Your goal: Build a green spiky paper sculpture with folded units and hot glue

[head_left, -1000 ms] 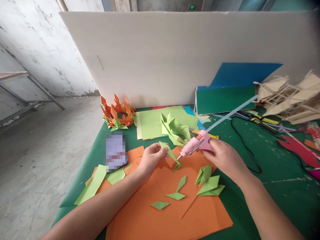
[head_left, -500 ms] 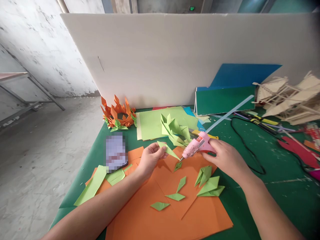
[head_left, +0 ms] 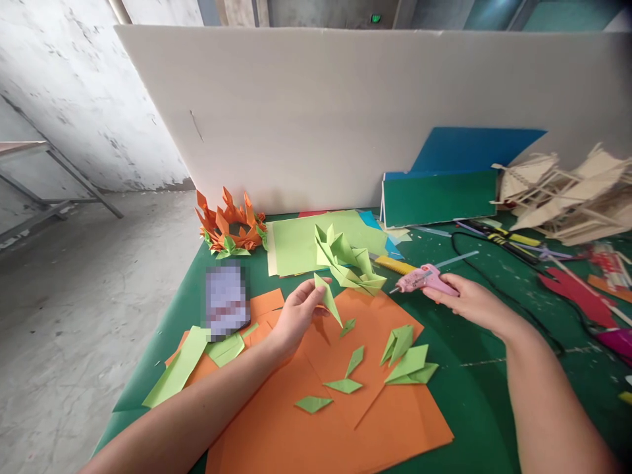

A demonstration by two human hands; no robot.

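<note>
Between the thumb and fingers of my left hand is a folded green paper leaf, its tip pointing down over the orange paper. My right hand grips a pink glue gun by its handle, low over the green table, with the nozzle pointing left and a clear glue stick out of its back. Small green paper diamonds and larger folded green pieces lie on the orange sheets. Just beyond my hands sits a joined green folded-paper piece.
An orange and green paper crown stands at the back left, behind a phone with a blurred screen. Green paper sheets lie at the back. A black cord, tools and a wooden stick model occupy the right side.
My right hand has drawn the glue gun away to the right and lowered it. The nozzle has left the leaf's tip. In my left hand the leaf has turned more upright.
</note>
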